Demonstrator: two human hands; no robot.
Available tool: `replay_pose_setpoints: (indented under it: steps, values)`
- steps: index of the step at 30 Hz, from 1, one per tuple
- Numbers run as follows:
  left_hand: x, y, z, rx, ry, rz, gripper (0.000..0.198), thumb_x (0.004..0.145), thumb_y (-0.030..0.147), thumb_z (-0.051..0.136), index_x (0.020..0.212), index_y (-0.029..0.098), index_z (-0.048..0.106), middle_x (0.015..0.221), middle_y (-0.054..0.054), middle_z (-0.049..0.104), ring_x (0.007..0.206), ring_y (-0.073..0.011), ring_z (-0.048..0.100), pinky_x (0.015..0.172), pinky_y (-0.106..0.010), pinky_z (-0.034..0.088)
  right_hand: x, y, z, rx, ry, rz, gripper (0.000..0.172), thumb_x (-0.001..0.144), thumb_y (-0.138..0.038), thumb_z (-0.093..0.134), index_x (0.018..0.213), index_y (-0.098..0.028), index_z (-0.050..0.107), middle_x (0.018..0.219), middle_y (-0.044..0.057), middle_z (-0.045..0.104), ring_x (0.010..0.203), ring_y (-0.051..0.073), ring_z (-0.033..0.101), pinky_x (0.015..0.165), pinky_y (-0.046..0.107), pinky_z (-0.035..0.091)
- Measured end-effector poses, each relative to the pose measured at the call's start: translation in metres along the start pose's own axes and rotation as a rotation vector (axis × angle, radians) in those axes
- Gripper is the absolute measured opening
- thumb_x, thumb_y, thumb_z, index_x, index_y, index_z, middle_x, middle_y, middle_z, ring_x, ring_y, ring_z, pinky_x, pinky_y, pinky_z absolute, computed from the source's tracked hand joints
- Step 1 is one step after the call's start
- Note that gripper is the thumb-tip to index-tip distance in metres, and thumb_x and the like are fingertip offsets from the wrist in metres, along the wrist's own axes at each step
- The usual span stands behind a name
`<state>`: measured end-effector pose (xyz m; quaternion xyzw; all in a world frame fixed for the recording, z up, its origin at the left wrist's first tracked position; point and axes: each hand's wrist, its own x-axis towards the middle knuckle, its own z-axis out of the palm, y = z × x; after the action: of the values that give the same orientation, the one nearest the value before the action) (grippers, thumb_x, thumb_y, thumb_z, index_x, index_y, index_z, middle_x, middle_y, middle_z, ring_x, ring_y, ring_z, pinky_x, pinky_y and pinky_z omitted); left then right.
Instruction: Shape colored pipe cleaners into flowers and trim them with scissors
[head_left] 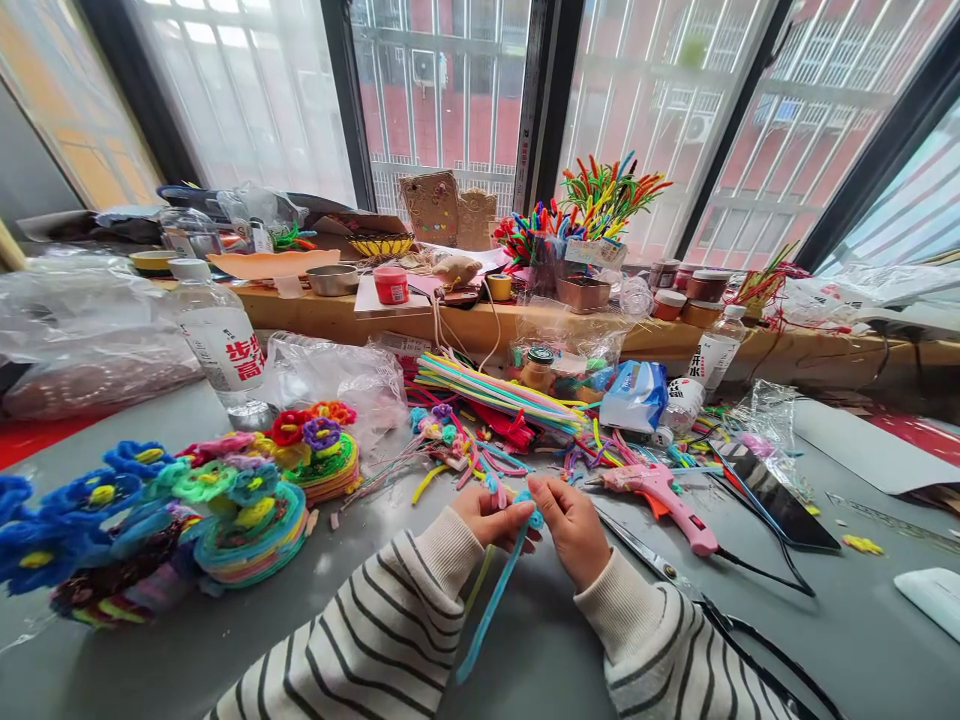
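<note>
Both hands meet over the grey table around a light blue pipe cleaner (491, 610), whose free end hangs down toward me. My left hand (491, 515) pinches it where it is coiled into a small bunch. My right hand (570, 525) grips the same bunch from the other side, thumb and fingertips pressed together. A thin yellow-green strand (480, 580) hangs below the left hand. Just beyond the fingers lie loose pink and blue pipe cleaner pieces (487, 460). The exact shape of the coiled part is partly hidden by the fingers.
On the left stand pipe-cleaner flowers (101, 490) and a coiled turquoise base (251, 535). Scissors (667, 570), a pink glue gun (660, 495) and a dark phone (776, 495) lie right. Behind are a pipe cleaner bundle (502, 390), water bottles (217, 335) and a cluttered sill (420, 318).
</note>
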<state>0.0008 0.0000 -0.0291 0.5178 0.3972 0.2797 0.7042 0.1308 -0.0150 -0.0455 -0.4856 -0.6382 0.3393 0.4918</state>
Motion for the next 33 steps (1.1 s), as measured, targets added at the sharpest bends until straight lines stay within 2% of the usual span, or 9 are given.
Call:
replay_pose_setpoints:
  steps: [2, 8, 11, 18, 23, 27, 30, 33]
  values:
    - [0.000, 0.000, 0.000, -0.002, 0.001, -0.010, 0.033, 0.050, 0.042, 0.064, 0.063, 0.012, 0.056, 0.056, -0.003, 0.061, 0.051, -0.0125, 0.058, 0.051, -0.023, 0.042, 0.000, 0.000, 0.000, -0.020, 0.018, -0.008, 0.035, 0.077, -0.041, 0.036, 0.051, -0.018, 0.033, 0.048, -0.005, 0.030, 0.047, 0.008, 0.030, 0.045, 0.021, 0.026]
    - [-0.002, 0.002, -0.002, 0.050, -0.036, -0.009, 0.029, 0.049, 0.038, 0.066, 0.055, 0.012, 0.054, 0.048, -0.001, 0.058, 0.043, -0.0098, 0.054, 0.047, -0.022, 0.041, -0.003, 0.002, -0.001, -0.068, -0.048, -0.028, 0.035, 0.078, -0.040, 0.034, 0.051, -0.018, 0.036, 0.046, -0.004, 0.032, 0.045, 0.009, 0.032, 0.044, 0.021, 0.027]
    - [0.000, 0.000, -0.002, 0.046, -0.040, 0.012, 0.029, 0.048, 0.037, 0.066, 0.055, 0.012, 0.054, 0.048, -0.001, 0.058, 0.044, -0.0107, 0.054, 0.047, -0.023, 0.041, -0.005, 0.001, -0.001, -0.143, -0.028, -0.057, 0.036, 0.078, -0.040, 0.033, 0.050, -0.018, 0.035, 0.046, -0.004, 0.033, 0.045, 0.009, 0.032, 0.044, 0.021, 0.027]
    - [-0.001, 0.001, 0.002, 0.030, 0.031, 0.023, 0.031, 0.050, 0.041, 0.064, 0.058, 0.012, 0.055, 0.052, -0.001, 0.059, 0.048, -0.0128, 0.056, 0.048, -0.024, 0.041, -0.004, -0.002, -0.002, -0.240, 0.042, -0.082, 0.036, 0.080, -0.038, 0.032, 0.050, -0.018, 0.034, 0.047, -0.004, 0.032, 0.046, 0.009, 0.032, 0.045, 0.022, 0.026]
    - [0.001, 0.005, 0.000, -0.003, 0.098, 0.077, 0.030, 0.039, 0.031, 0.072, 0.054, 0.011, 0.055, 0.046, 0.003, 0.054, 0.046, -0.0075, 0.050, 0.049, -0.021, 0.039, -0.004, -0.002, -0.005, -0.248, 0.009, -0.081, 0.038, 0.081, -0.039, 0.029, 0.049, -0.018, 0.034, 0.045, -0.004, 0.031, 0.044, 0.009, 0.031, 0.044, 0.021, 0.025]
    - [0.004, 0.004, -0.005, 0.025, 0.125, 0.055, 0.030, 0.036, 0.029, 0.073, 0.046, 0.012, 0.050, 0.041, 0.003, 0.052, 0.042, -0.0072, 0.047, 0.047, -0.021, 0.038, -0.005, -0.003, -0.005, -0.331, 0.002, -0.143, 0.038, 0.079, -0.038, 0.033, 0.047, -0.018, 0.037, 0.045, -0.003, 0.034, 0.044, 0.009, 0.033, 0.044, 0.022, 0.025]
    - [0.004, 0.002, -0.006, 0.091, 0.133, 0.014, 0.030, 0.038, 0.029, 0.072, 0.041, 0.013, 0.046, 0.035, 0.005, 0.048, 0.037, -0.0062, 0.044, 0.042, -0.020, 0.036, -0.003, -0.002, -0.007, -0.383, -0.073, -0.208, 0.037, 0.076, -0.039, 0.039, 0.047, -0.017, 0.040, 0.045, -0.003, 0.035, 0.043, 0.009, 0.032, 0.043, 0.022, 0.024]
    - [0.003, 0.001, -0.007, 0.185, 0.097, -0.052, 0.023, 0.041, 0.023, 0.071, 0.042, 0.012, 0.051, 0.036, 0.004, 0.049, 0.036, -0.0056, 0.044, 0.041, -0.020, 0.036, -0.001, -0.001, -0.010, -0.371, -0.237, -0.239, 0.040, 0.075, -0.042, 0.040, 0.043, -0.017, 0.038, 0.043, -0.004, 0.032, 0.041, 0.008, 0.030, 0.041, 0.021, 0.021]
